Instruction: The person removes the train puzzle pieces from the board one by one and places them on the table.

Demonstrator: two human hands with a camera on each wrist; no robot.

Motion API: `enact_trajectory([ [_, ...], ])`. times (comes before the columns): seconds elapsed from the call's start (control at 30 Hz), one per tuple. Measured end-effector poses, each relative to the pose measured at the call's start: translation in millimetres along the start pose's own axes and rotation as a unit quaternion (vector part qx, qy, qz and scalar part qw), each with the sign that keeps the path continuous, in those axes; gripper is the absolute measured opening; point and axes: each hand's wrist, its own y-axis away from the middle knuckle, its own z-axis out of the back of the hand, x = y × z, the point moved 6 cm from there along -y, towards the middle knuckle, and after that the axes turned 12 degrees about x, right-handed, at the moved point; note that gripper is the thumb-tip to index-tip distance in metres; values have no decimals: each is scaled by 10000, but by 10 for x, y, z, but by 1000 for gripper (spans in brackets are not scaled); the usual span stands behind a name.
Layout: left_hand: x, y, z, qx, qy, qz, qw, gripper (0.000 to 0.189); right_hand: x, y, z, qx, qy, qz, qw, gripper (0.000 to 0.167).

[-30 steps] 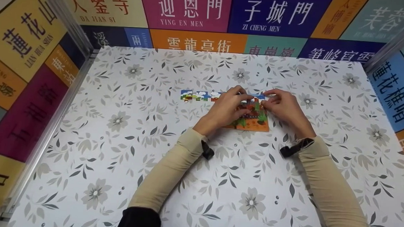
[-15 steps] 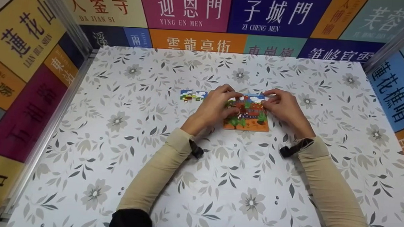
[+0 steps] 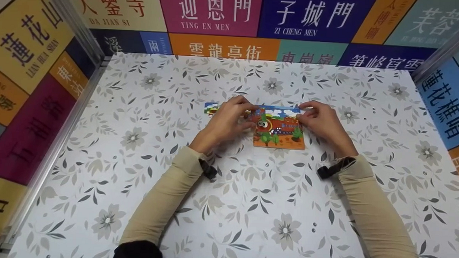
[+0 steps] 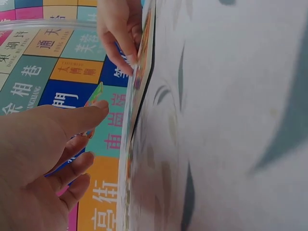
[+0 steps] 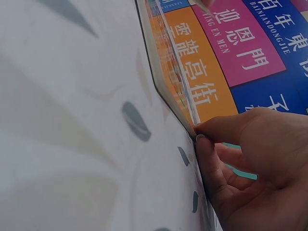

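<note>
A small jigsaw puzzle (image 3: 279, 139) showing a red train over orange ground lies on the table ahead of me. At its left edge is my left hand (image 3: 226, 120); the left wrist view shows a colourful puzzle piece (image 4: 97, 91) pinched between thumb and fingers, raised off the tabletop. My right hand (image 3: 322, 119) holds the puzzle's upper right edge, its thumb and forefinger (image 5: 224, 130) meeting at the puzzle's corner in the right wrist view. Loose puzzle pieces (image 3: 210, 107) lie left of the puzzle, partly covered by my left hand.
The table (image 3: 141, 202) wears a white cover printed with grey flowers and leaves. Colourful panels (image 3: 215, 12) with large lettering stand along its back and both sides.
My left hand has moved left, from over the puzzle to its left edge, uncovering the train picture. My right hand has stayed at the right edge.
</note>
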Motion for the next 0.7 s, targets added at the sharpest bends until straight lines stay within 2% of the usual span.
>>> enact_trajectory([
  [0.17, 106, 90, 11, 31, -33, 80, 10000, 46, 20, 18, -1, 48, -8, 34, 10000, 40],
  [0.33, 197, 145, -3, 196, 97, 161, 9996, 42, 20, 25, 0, 30, -22, 43, 10000, 39],
  [0.7, 310, 160, -44, 543, 282, 496, 9969, 48, 16, 11, -4, 79, -39, -73, 9999, 41],
])
